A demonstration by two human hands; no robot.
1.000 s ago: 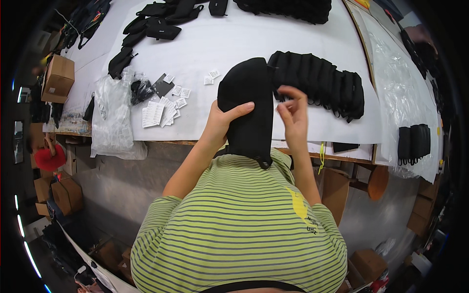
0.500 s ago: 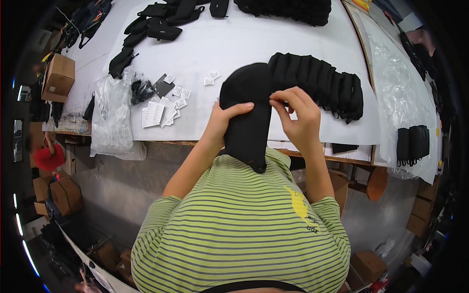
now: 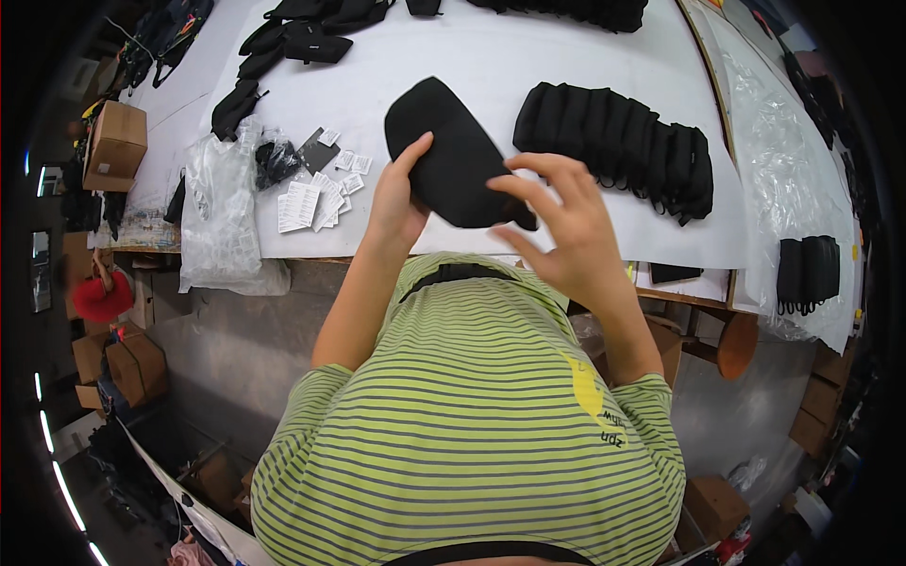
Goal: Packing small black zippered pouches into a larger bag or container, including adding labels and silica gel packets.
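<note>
A black fabric pouch [image 3: 444, 156] with a rounded end is held up over the table's near edge, tilted with its rounded end up and to the left. My left hand [image 3: 398, 203] grips its left edge, the thumb lying on top and the other fingers hidden beneath. At the pouch's lower right end is my right hand [image 3: 566, 222], its fingers spread and slightly blurred. The right fingertips overlap the pouch's edge; whether they press on it I cannot tell. Just beyond my right hand, a row of similar black pouches [image 3: 604, 132] stands packed together.
Loose white labels [image 3: 316, 203] lie left on the white table [image 3: 340, 104], beside a clear plastic bag [image 3: 222, 212]. More black pouches [image 3: 316, 45] are scattered at the far left. On the right, plastic sheeting [image 3: 779, 179] and another black bundle [image 3: 809, 269] cover a side surface.
The pouch has turned from upright to slanted, its lower end swinging up and right. My right hand has moved down, and its pinched fingers have spread apart.
</note>
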